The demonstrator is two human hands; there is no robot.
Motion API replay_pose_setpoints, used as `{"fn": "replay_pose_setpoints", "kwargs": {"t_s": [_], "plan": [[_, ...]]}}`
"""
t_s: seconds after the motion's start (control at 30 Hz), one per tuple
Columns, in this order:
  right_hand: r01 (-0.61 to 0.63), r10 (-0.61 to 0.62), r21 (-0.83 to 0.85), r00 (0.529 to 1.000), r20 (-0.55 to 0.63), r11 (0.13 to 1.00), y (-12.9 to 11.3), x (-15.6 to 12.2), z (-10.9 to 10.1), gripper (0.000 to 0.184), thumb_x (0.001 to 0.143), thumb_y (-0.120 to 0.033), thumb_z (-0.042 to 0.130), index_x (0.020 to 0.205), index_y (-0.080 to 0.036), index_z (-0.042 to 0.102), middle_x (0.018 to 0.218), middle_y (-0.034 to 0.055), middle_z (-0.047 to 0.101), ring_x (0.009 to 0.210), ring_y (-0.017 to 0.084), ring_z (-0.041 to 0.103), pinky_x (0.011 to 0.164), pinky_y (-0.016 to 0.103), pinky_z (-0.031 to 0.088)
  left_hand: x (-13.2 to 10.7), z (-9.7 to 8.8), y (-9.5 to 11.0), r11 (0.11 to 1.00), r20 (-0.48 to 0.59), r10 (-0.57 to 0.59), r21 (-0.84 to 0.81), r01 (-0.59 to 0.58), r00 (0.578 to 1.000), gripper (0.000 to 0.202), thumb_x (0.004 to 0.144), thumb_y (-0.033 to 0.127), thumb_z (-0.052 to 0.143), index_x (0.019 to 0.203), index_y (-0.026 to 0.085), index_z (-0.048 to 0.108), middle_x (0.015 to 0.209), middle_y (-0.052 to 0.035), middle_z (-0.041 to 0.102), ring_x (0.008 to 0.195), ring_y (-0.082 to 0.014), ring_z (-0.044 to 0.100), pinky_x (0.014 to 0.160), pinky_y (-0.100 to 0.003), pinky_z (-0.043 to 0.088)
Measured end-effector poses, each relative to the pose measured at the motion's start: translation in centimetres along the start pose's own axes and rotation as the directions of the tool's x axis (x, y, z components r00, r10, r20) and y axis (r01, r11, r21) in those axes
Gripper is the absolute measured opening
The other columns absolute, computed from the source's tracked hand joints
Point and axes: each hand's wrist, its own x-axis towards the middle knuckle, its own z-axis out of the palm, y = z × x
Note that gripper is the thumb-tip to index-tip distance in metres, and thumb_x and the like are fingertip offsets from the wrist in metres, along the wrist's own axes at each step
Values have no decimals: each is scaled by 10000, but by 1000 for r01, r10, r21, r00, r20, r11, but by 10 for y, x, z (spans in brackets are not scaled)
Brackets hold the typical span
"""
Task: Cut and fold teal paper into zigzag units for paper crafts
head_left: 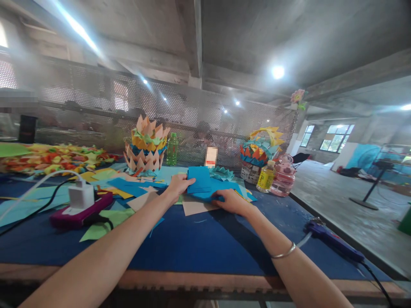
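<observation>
A left hand (178, 185) pinched the folded blue sheet (199, 179) between its fingertips, while the right hand (230, 201), fingers together, lay on the sheet's near edge, its grip unclear. Squaring the edges before pressing would likely keep the crease clean.

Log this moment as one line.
left hand: holding blue paper | right hand: touching same paper | nearby: glue gun, charger, table

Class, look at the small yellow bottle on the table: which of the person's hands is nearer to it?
Right. The right hand rests on the blue paper, left of the yellow bottle; the left hand grips that paper farther left.
</observation>
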Motion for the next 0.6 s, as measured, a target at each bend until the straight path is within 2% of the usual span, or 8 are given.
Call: {"fn": "replay_pose_setpoints", "kwargs": {"t_s": [0.07, 0.13, 0.33, 0.47, 0.53, 0.6], "plan": [[22, -22, -2, 999, -36, 1000, 1, 2, 1, 224, 835, -182, 560, 909, -260, 756, 923, 25, 766, 866, 233, 687, 768, 313, 458, 1, -1, 2, 1000, -20, -2, -18, 2, 1000, 227, 600, 316, 794, 649, 138, 661, 515, -20, 616, 505, -181, 608, 492, -275, 475], [-24, 25, 12, 995, -94, 1000, 3, 5, 2, 221, 808, -153, 557, 804, -257, 752, 831, 16, 761, 800, 216, 679, 726, 290, 444, 4, -4, 6, 999, -55, 16, -40, -19, 998, 259, 619, 364, 784, 679, 146, 660, 536, -12, 623, 562, -188, 629, 533, -273, 484], [-236, 252, 90, 930, -267, 968, 15, 12, 4, 174, 784, -254, 561, 634, -205, 634, 613, 14, 655, 609, 183, 588, 595, 268, 380, 13, -16, 16, 995, -155, 67, -56, -77, 986, 320, 714, 492, 692, 729, 181, 617, 529, 29, 583, 620, -174, 623, 577, -251, 479], [-323, 363, 165, 843, -397, 932, 21, 13, 2, 107, 764, -300, 526, 722, -208, 563, 614, -8, 603, 585, 177, 552, 565, 263, 367, 10, -12, 11, 1000, -80, 9, 3, -9, 997, 289, 666, 440, 735, 633, 195, 586, 487, 20, 552, 570, -183, 602, 541, -264, 477], [-325, 398, 232, 775, -491, 917, 19, 12, -1, 139, 790, -348, 489, 787, -215, 528, 633, -4, 591, 594, 187, 547, 577, 276, 374, 7, -7, 7, 998, -21, -34, 57, 35, 999, 277, 636, 382, 755, 565, 201, 557, 460, 20, 529, 519, -175, 574, 518, -269, 474], [-272, 410, 310, 681, -606, 911, 15, 10, -6, 170, 818, -389, 454, 836, -223, 491, 637, -1, 572, 596, 195, 536, 586, 286, 376, 3, -3, 4, 990, 28, -70, 126, 66, 997, 282, 626, 318, 744, 501, 205, 518, 431, 25, 501, 469, -161, 537, 495, -269, 465]]}}
